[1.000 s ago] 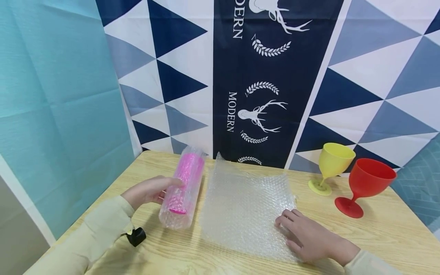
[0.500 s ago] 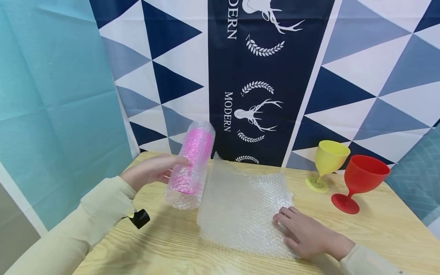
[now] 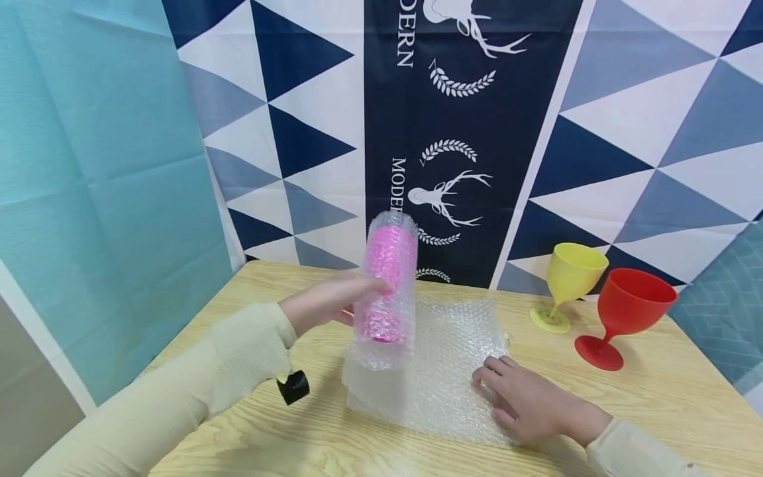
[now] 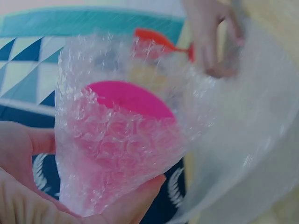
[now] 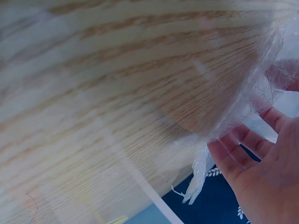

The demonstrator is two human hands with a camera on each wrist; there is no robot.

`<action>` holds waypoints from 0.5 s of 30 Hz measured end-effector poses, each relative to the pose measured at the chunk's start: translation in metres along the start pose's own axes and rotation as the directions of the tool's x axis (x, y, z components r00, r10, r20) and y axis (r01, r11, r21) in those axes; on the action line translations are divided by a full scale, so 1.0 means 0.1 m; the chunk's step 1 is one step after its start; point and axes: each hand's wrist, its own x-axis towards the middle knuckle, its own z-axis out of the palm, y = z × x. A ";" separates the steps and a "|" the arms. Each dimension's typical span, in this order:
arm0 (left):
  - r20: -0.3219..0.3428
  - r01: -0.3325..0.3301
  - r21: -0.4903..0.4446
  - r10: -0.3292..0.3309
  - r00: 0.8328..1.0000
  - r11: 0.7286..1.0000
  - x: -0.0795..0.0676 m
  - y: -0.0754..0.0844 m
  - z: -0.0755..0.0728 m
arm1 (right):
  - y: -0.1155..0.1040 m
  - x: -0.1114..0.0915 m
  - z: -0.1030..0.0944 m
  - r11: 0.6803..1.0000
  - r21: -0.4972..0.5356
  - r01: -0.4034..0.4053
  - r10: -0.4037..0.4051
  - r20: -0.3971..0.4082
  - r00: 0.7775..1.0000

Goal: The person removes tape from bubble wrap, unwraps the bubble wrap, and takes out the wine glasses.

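My left hand (image 3: 334, 298) holds a pink cup (image 3: 390, 255) rolled in bubble wrap, its thumb across the front. The bundle leans nearly upright above the sheet's left part. In the left wrist view the cup's pink rim (image 4: 131, 100) shows through the wrap, with the hand's fingers around it. A flat sheet of bubble wrap (image 3: 444, 391) lies on the table. My right hand (image 3: 530, 401) rests on its right side, fingertips on the plastic, fingers loosely bent. In the right wrist view the fingers (image 5: 252, 142) touch the sheet's edge.
A yellow goblet (image 3: 575, 271) and a red goblet (image 3: 634, 301) stand at the right on the wooden table (image 3: 256, 430). Behind the table hangs a patterned cloth (image 3: 316, 99), with a teal cloth (image 3: 107, 165) at the left. A small black device (image 3: 293, 387) hangs at my left wrist.
My left hand has lifted the wrapped cup from the table left of the sheet and carried it right, over the sheet. The right hand stays in place on the sheet.
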 end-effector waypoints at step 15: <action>0.042 0.034 -0.010 -0.034 0.999 0.999 0.20 -0.24 0.80 | -0.04 -0.02 -0.05 0.998 0.028 -0.064 0.063 0.062 0.996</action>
